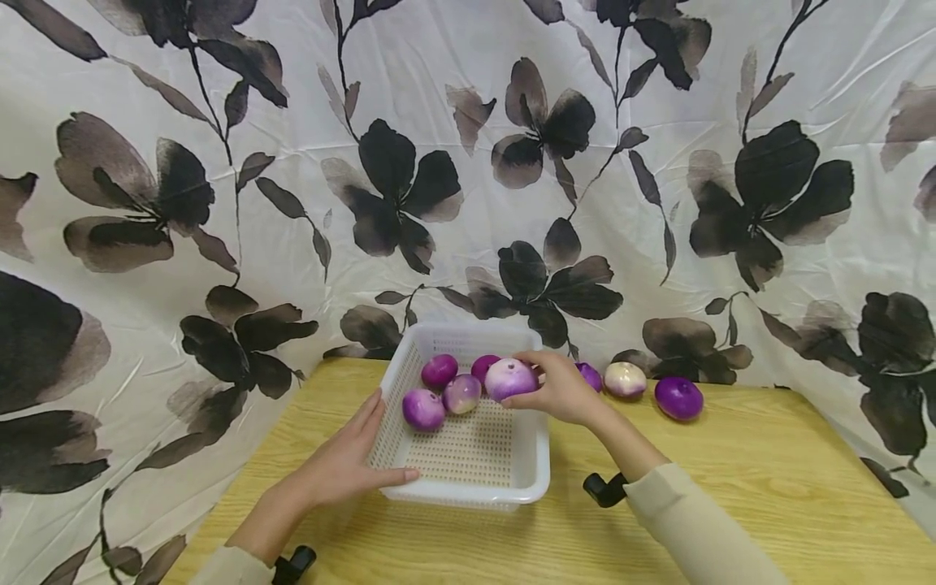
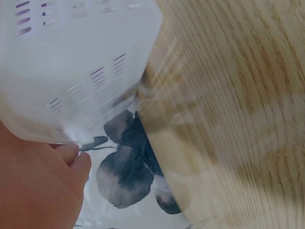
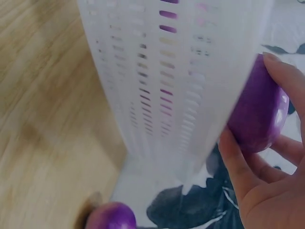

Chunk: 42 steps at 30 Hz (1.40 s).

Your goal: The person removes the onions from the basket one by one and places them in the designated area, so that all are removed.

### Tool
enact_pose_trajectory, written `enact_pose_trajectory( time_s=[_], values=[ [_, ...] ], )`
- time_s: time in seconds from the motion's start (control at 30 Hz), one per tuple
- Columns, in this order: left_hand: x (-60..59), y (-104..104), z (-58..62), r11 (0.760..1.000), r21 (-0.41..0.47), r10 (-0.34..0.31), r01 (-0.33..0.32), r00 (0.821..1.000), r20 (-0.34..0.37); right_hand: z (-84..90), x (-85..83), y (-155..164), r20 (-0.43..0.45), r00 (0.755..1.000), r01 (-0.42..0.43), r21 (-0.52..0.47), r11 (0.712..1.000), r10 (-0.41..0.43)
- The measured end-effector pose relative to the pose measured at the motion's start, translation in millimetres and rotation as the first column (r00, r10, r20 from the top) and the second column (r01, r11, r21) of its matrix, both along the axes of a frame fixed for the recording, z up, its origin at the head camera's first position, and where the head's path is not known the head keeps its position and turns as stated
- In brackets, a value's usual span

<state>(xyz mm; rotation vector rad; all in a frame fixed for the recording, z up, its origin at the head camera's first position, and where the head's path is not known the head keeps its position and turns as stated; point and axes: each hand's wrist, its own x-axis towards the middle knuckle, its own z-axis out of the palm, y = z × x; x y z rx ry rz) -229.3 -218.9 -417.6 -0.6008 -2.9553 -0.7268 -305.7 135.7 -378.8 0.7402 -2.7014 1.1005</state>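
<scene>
A white plastic basket [image 1: 468,493] with slotted walls stands on the table in the head view. Several purple onions lie in it, among them one at the front left [image 1: 423,409] and a paler one [image 1: 462,394]. My left hand [image 1: 344,455] holds the basket's near left corner, thumb over the front rim and fingers along the left side. In the left wrist view, finger ends curl at the rim. Over the basket's right side, my right hand [image 1: 559,388] grips a purple-and-white onion [image 1: 510,380] between thumb and fingers. The right wrist view shows this onion [image 3: 259,107] beside the rim.
Right of the basket, along the table's back, are a partly hidden purple onion [image 1: 589,376], a whitish onion [image 1: 625,379] and a dark purple onion [image 1: 679,398]. A floral cloth [image 1: 468,203] hangs behind the wooden table [image 1: 717,487].
</scene>
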Motion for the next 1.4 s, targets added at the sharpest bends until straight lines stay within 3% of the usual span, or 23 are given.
enact_pose_trajectory(
  time_s=[0.6,0.97,1.13,1.4],
  values=[
    [-2.1,-1.0,-2.4,1.000,0.003,0.017,-0.017,1.000,0.016,1.1,10.3,49.0,-0.065,0.997,0.049,-0.029,0.998,-0.051],
    [-2.5,-0.3,-3.3,1.000,-0.008,0.018,-0.018,1.000,0.020,-16.3,12.4,75.4,-0.046,0.995,0.087,-0.019,0.996,-0.087],
    [-2.8,-0.6,-1.2,1.000,-0.010,0.018,-0.018,1.000,0.025,-23.9,13.2,85.1,-0.055,0.992,0.118,0.041,0.992,-0.116],
    [-2.0,-0.9,-1.5,1.000,0.004,0.018,-0.018,0.999,0.031,-39.5,14.9,92.4,0.023,0.988,0.148,0.075,0.986,-0.150]
  ],
)
